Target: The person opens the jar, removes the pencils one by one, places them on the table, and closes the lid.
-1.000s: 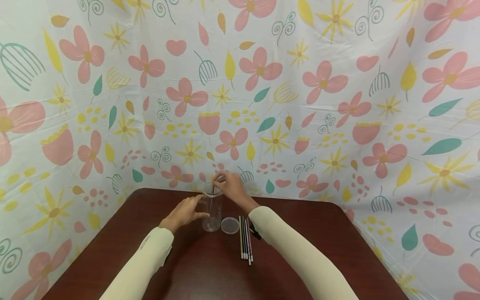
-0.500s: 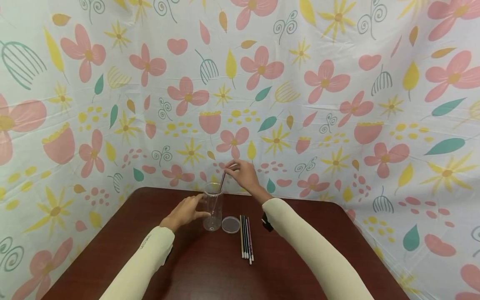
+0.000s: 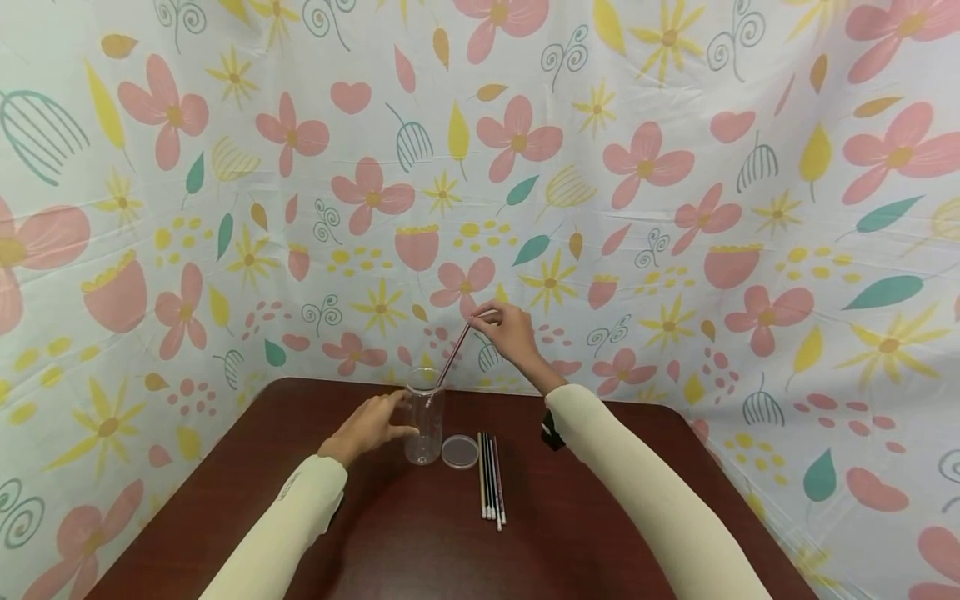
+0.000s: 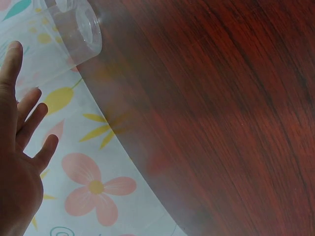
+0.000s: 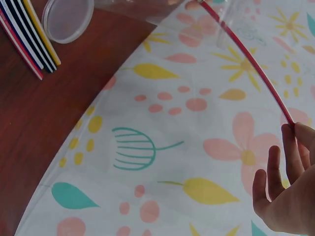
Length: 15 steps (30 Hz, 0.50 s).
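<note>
A tall clear jar [image 3: 425,433] stands lidless near the far side of the table. My left hand [image 3: 372,423] is at its left side, thumb across the front and relaxed fingertips right at the wall. In the left wrist view these fingers [image 4: 30,101] are spread beside the jar [image 4: 91,32]. Above and right of the mouth, my right hand [image 3: 510,333] pinches the upper end of a red pencil [image 3: 454,354] between thumb and fingertips. The pencil slants down, its lower end inside the jar's mouth. In the right wrist view the red pencil [image 5: 256,64] runs up from the hand [image 5: 290,182].
A round clear lid [image 3: 460,451] lies right of the jar. Just beyond it, several pencils [image 3: 491,475] lie side by side, their white ends toward me. A flowered cloth [image 3: 600,208] hangs behind the dark red-brown table [image 3: 405,533].
My right hand has moved up and right with the pencil, drawing most of it out of the jar and tilting it more. The left hand and the jar have stayed in place.
</note>
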### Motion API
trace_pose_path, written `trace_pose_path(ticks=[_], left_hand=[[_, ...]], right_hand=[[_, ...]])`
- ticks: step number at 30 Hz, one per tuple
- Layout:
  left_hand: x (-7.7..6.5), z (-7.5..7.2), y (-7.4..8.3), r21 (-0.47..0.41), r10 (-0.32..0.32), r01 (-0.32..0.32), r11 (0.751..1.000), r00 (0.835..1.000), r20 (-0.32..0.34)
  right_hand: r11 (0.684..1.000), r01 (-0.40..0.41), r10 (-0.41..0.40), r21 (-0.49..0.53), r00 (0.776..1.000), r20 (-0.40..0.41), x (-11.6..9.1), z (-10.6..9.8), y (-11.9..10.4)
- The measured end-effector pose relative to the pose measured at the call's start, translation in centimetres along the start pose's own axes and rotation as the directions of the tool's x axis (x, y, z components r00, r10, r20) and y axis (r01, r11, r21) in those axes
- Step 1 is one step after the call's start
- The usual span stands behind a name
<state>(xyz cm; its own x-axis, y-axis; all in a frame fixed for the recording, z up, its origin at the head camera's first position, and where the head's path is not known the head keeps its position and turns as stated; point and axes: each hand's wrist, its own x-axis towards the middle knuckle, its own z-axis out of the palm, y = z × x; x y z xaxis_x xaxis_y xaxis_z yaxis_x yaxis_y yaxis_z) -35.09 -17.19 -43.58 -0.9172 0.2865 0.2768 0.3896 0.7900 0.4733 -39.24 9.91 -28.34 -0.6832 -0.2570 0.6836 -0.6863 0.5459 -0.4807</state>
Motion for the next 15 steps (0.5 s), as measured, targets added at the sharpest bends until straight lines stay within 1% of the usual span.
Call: trace_pose_path(ticks=[5, 11, 15], left_hand=[[-0.1, -0.1, 0.1, -0.009, -0.002, 0.002, 1.0, 1.0, 0.001], [-0.1, 0.0, 0.2, 0.005, -0.008, 0.008, 1.0, 1.0, 0.004], [-0.1, 0.0, 0.1, 0.004, -0.006, 0.006, 1.0, 1.0, 0.005]], right_hand=[[1.0, -0.024, 0.023, -0.012, 0.999, -0.031, 0.4, -0.9, 0.5], [0.992, -0.118, 0.12, 0.051, 0.992, -0.039, 0.6, -2.0, 1.1], [0.985, -0.157, 0.162, 0.068, 0.985, -0.062, 0.7, -2.8, 1.5]])
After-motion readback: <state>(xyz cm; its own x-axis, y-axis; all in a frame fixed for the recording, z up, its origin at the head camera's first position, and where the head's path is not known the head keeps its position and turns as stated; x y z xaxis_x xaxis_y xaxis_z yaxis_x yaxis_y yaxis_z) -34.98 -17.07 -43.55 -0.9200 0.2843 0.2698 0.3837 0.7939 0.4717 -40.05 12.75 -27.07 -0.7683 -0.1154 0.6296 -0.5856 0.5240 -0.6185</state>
